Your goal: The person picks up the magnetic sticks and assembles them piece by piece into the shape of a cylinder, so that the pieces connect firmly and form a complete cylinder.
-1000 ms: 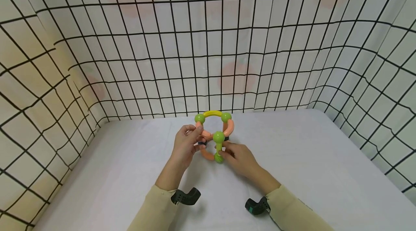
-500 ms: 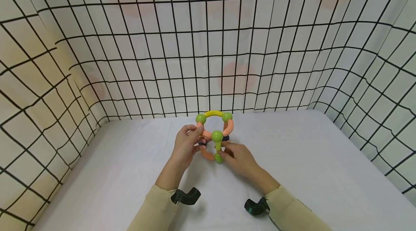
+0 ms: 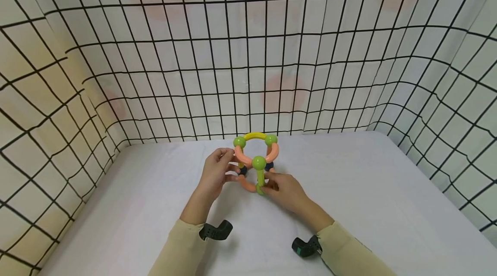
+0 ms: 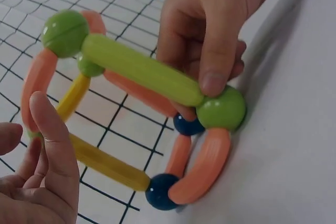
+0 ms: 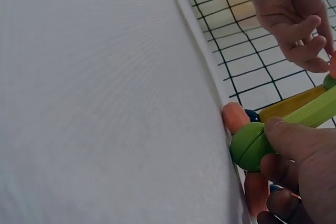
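A toy frame of balls and rods stands upright on the table. Its top ring has green balls (image 3: 259, 163), curved coral rods (image 3: 273, 152) and a yellow curved rod (image 3: 255, 136). Below are dark blue balls (image 4: 163, 191), a lower green ball (image 4: 221, 107) and more curved coral rods (image 4: 205, 169). My right hand (image 3: 286, 189) pinches the upright light-green rod (image 4: 142, 69) at its lower end, by the lower green ball. At the frame's left side my left hand (image 3: 215, 172) has its fingers loosely extended, close to a coral rod and a straight yellow rod (image 4: 107, 162).
A white cloth-covered table (image 3: 349, 194) lies under the hands. White walls with a black grid (image 3: 256, 51) enclose the back and both sides. Each wrist wears a black camera mount (image 3: 215, 230).
My left hand has loosened its hold on the frame's left side and drawn slightly left. The right hand stays at the light-green rod; the frame has shifted only slightly.
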### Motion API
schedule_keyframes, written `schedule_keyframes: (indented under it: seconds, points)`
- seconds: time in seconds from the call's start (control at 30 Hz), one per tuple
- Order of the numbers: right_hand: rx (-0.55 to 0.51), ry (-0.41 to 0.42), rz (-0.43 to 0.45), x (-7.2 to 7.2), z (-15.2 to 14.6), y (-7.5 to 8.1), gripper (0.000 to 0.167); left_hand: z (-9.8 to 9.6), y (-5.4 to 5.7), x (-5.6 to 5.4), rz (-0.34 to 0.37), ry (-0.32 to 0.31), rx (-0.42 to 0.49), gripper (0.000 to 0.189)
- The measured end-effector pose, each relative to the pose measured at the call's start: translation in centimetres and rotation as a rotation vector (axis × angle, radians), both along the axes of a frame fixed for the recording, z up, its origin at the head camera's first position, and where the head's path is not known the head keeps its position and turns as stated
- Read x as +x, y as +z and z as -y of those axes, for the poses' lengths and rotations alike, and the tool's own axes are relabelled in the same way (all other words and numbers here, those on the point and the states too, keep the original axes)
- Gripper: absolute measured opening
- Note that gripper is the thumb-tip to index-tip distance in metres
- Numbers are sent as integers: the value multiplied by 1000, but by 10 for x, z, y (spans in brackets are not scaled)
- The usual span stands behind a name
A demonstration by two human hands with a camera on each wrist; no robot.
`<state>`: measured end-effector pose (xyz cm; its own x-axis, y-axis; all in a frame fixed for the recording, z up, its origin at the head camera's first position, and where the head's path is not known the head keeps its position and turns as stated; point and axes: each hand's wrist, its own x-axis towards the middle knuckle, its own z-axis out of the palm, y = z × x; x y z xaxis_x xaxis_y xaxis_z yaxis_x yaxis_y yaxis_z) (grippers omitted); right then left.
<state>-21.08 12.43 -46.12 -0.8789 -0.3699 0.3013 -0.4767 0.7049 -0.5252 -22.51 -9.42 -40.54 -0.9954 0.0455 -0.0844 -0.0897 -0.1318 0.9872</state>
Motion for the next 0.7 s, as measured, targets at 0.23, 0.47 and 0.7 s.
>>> schedule_keyframes:
  seconds: [0.23,0.47,0.7]
  points:
    - [-24,17,19,-2,-2,-5,31,1,-14,-6,-48,76,-218,24]
    - [-26,37,39,-3,-4,-6,31,2,-31,-10,-122,-13,-462,49]
    - [-18,42,49,-4,-4,-8,29,3,-41,-11,-160,-181,-476,64]
